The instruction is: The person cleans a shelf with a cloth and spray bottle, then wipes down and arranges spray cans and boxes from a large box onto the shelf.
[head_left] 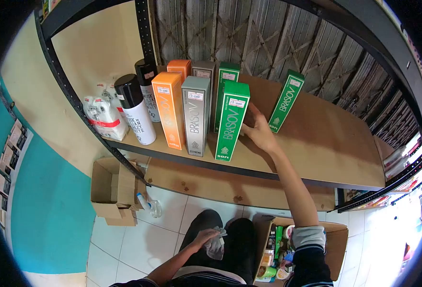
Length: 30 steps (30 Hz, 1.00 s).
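My right hand [260, 131] reaches over the shelf, fingers apart and fingertips against the right side of the front green BRASOV box [232, 122]. Some of those fingertips are hidden by the box. Another green box [228, 76] stands behind it, and a separate green box [286, 101] stands tilted in view to the right of my hand. Grey BRASOV boxes [195, 117] and orange BRASOV boxes [169, 111] stand upright to the left. Low over my lap, my left hand [205, 237] is closed on the top of a small clear plastic bag [216, 248].
Black-capped spray cans [140, 115] and white-and-red packs [105, 118] occupy the shelf's left end. A carton [335, 239] of assorted products sits by my right leg. On the tiled floor are an open cardboard box [109, 184] and a clear plastic bottle [153, 208].
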Available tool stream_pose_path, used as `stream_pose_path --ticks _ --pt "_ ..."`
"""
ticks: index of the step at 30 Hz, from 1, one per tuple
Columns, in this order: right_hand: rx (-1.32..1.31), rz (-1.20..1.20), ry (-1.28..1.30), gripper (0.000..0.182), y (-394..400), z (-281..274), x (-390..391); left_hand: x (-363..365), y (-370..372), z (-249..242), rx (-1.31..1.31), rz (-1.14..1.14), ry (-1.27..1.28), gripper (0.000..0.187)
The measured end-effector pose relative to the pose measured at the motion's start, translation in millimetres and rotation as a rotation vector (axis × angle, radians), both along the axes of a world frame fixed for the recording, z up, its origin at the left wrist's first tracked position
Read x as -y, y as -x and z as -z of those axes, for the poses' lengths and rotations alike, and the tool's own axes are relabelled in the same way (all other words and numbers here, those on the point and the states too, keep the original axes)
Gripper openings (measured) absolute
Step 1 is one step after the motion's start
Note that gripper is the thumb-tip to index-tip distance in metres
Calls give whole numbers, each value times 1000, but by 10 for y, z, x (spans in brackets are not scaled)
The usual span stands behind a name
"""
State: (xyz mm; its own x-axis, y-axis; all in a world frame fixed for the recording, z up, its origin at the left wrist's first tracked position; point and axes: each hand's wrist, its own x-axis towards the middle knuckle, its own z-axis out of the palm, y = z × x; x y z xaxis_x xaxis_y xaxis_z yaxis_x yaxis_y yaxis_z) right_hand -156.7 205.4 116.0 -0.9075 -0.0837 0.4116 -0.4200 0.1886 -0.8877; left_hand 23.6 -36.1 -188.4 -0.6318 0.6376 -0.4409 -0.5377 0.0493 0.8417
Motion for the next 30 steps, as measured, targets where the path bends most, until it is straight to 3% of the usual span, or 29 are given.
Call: stream_pose_path --ticks 9,17,20,30 --pt "-88 93 -236 52 129 161 -7 7 19 -64 36 3 14 26" --pt "-73 92 -173 43 83 95 0 11 13 -97 47 -10 2 26" --pt "21 33 -49 44 94 159 -50 13 18 -33 37 2 7 26" --pt "69 9 -31 51 43 139 -58 17 15 -82 14 2 -5 26"
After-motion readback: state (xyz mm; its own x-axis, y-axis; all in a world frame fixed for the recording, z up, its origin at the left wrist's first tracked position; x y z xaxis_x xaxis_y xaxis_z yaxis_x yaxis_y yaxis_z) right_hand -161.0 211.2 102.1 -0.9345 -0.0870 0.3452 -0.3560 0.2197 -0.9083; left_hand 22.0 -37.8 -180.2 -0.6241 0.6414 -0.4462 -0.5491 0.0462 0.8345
